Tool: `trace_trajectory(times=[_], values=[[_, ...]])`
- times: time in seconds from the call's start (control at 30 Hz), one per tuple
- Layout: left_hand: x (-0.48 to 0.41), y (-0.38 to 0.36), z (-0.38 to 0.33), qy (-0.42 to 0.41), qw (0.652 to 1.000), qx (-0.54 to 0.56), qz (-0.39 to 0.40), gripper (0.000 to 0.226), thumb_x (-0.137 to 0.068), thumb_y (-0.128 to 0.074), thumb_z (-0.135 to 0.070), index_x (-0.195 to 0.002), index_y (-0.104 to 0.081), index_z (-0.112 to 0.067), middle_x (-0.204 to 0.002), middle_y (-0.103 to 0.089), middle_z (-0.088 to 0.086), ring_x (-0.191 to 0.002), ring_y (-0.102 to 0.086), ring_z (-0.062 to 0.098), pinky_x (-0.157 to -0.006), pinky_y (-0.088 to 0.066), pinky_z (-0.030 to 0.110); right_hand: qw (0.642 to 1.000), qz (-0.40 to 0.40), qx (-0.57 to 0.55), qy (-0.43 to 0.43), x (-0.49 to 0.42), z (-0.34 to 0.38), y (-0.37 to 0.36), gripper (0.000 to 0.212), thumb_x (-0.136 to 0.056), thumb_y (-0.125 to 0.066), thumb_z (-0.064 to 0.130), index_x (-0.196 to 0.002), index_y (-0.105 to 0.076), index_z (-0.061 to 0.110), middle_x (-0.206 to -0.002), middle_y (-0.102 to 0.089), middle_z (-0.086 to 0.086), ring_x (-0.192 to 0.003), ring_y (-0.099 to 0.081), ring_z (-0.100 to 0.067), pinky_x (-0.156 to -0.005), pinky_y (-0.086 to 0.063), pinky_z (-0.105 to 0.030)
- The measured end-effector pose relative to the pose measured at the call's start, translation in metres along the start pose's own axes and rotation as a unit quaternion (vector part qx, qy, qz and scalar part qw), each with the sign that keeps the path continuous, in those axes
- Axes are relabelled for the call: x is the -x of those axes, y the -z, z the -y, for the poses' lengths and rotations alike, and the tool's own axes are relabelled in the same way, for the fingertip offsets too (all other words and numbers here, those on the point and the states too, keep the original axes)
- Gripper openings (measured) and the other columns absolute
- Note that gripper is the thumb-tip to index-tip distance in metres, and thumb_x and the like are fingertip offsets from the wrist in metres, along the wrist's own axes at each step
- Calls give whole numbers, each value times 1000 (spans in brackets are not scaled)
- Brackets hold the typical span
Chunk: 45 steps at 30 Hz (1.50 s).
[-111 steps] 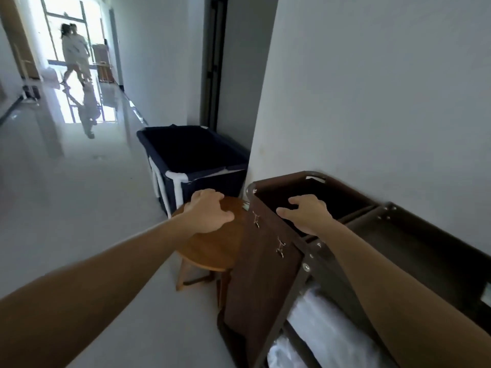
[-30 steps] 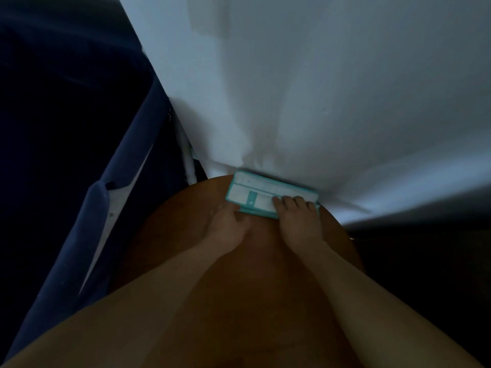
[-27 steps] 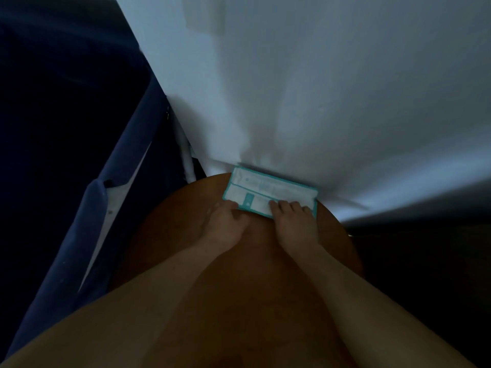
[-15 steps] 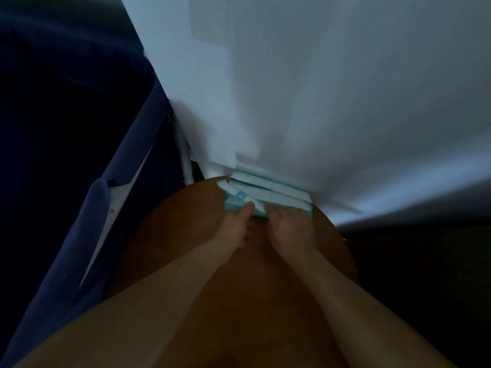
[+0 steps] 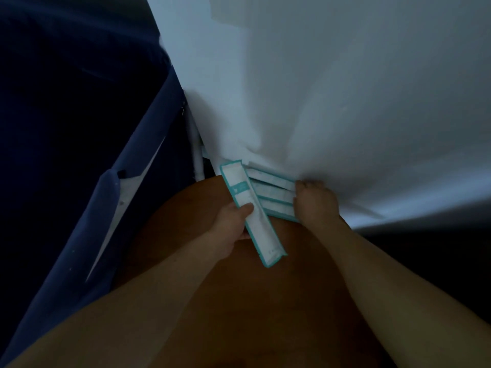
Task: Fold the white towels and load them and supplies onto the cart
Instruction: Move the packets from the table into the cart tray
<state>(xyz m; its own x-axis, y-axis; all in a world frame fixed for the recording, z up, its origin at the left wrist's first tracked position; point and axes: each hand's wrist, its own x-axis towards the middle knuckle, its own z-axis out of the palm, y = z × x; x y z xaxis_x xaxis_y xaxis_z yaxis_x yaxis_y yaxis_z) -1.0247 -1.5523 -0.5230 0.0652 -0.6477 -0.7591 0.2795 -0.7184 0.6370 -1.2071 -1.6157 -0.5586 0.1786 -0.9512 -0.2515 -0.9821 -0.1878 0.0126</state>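
Observation:
A long white packet with a teal border (image 5: 249,208) is lifted and turned lengthwise toward me. My left hand (image 5: 230,224) pinches it at its middle, thumb on top. Several more teal-edged packets (image 5: 273,193) lie stacked on the round wooden stool (image 5: 202,261) against the white wall. My right hand (image 5: 314,203) grips the right end of that stack with curled fingers. The cart and the white towels are out of view.
A navy fabric laundry bin (image 5: 101,203) with a white frame tube (image 5: 198,158) stands close on the left of the stool. The white wall (image 5: 332,88) fills the upper right. Dark shadow lies at the right of the stool.
My left hand has pulled one packet off the stack and swung it toward me. My right hand has slid to the stack's right end. Earlier I stood at the cart, then bent over the stool.

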Motion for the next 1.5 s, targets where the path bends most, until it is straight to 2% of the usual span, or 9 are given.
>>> trace_trajectory(times=[0.2,0.33,0.43,0.7,1.0,1.13,1.23,1.37,1.5], values=[[0,12,6,-21,999,-18,25,20,-95,-62,-8,-112,-63,-17,-99,-74,0,-85,-71,14,-67,-58,30,999,-30,23,14,-5,-2,1,25,-89,-50,8,-110,-64,5,-112,-65,-16,-108,-58,-36,-84,-48,-37],[12,15,4,-39,999,-13,2,23,-92,-65,-6,-112,-62,-18,-103,-74,1,-93,-71,19,-71,-59,34,992,-110,8,60,16,0,26,24,-48,-82,-5,-62,-64,1,-59,-62,-19,-53,-62,-36,-49,-50,-34],[32,16,-3,-48,999,0,-22,25,-92,-64,-6,-114,-62,-17,-106,-73,4,-95,-70,22,-71,-57,36,989,-133,-54,43,35,9,45,29,-49,-85,-4,-61,-59,-2,-54,-58,-21,-43,-58,-37,-42,-48,-36],[127,35,-34,-103,993,-11,-51,25,-94,-61,-6,-119,-60,-10,-111,-69,12,-97,-68,28,-68,-55,33,976,-13,-217,-4,103,67,101,26,-97,-46,16,-121,-47,4,-106,-64,-20,-92,-64,-35,-71,-44,-35],[238,74,-48,-170,983,-68,11,31,-95,-60,-8,-126,-59,-8,-119,-66,16,-109,-63,32,-91,-52,42,945,-167,-280,-39,232,112,181,34,-84,-63,27,-105,-50,4,-110,-53,-16,-103,-55,-39,-86,-42,-42],[291,89,-44,-198,975,-86,50,24,-95,-60,-9,-119,-62,-11,-113,-68,14,-100,-65,27,-78,-53,34,932,-176,-303,-90,293,130,206,71,-82,-60,60,-132,-43,13,-126,-60,-12,-116,-57,-35,-93,-47,-43],[325,91,-44,-224,963,-124,87,22,-95,-59,-12,-115,-65,-18,-110,-70,8,-100,-67,24,-81,-54,36,925,-148,-317,-146,332,131,226,81,-74,-34,87,-118,-46,20,-122,-63,-9,-114,-59,-33,-88,-44,-40],[368,75,-47,-253,946,-151,134,21,-95,-60,-11,-113,-66,-19,-108,-72,6,-101,-68,25,-88,-56,43,869,-129,-441,-186,377,120,252,63,-81,-43,81,-103,-42,22,-119,-62,-11,-112,-58,-34,-90,-45,-38],[408,39,-49,-291,920,-186,185,22,-95,-59,-11,-115,-66,-16,-108,-72,5,-98,-68,25,-75,-53,35,721,-156,-648,-190,422,95,277,43,-80,-68,55,-100,-49,22,-98,-61,-3,-81,-63,-17,-69,-53,-35]])
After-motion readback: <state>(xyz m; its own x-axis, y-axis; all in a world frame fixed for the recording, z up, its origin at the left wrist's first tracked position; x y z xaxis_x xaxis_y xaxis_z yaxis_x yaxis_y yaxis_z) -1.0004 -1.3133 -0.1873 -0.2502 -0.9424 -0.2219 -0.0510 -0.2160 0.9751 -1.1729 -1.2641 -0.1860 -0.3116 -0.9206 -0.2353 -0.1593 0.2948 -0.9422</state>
